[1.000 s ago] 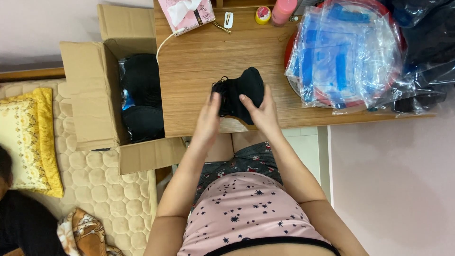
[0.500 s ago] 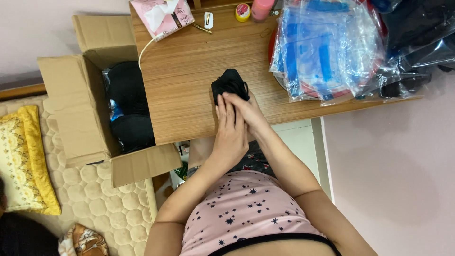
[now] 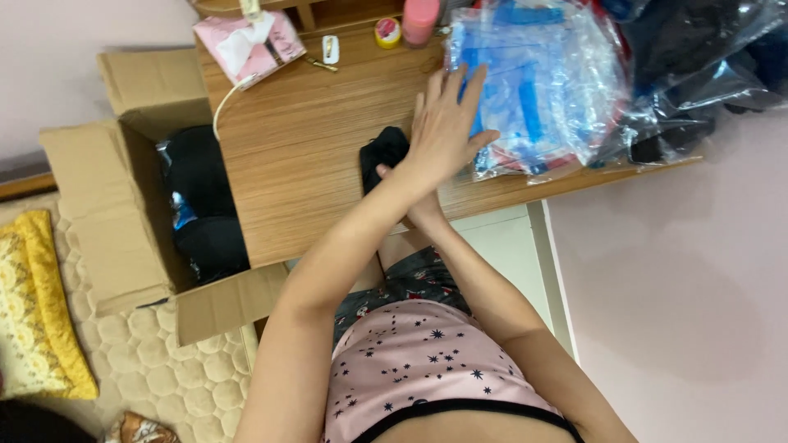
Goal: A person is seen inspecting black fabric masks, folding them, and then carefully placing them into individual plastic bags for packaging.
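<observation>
Right now, arms crossed over the wooden counter (image 3: 295, 156). Left hand (image 3: 443, 131) stretched out flat, fingers (image 3: 454, 88) spread wide, holding nothing, tips lying on the edge of a pile of clear plastic bags (image 3: 542, 82) with blue strips at about 1 o'clock. Right hand (image 3: 423, 212) mostly hidden under the left arm, down at the near edge of the counter, so cannot tell how open or what held; one fingertip just showing beside a small black folded cloth (image 3: 382, 156). Black cloth lying on the counter near the middle, just at 9 o'clock of the left hand and touching the wrist. Farther off at 12 o'clock, a pink cup (image 3: 419, 20), a small round yellow and red tin (image 3: 387, 33), and a little white thing (image 3: 330, 48) near the back edge. At 11 o'clock, a pink tissue box (image 3: 250, 47) with a white tissue poking up, and a thin white cord (image 3: 226, 102) curling down from there. Off the counter at 9 o'clock, an open brown cardboard box (image 3: 90, 213) on the floor with more black things (image 3: 201, 205) in bags inside. Far at 8 o'clock, a yellow cushion (image 3: 37, 303) on a cream quilted mat (image 3: 148, 377). At 2 o'clock, dark bags (image 3: 706, 57) piled up behind the clear ones.
</observation>
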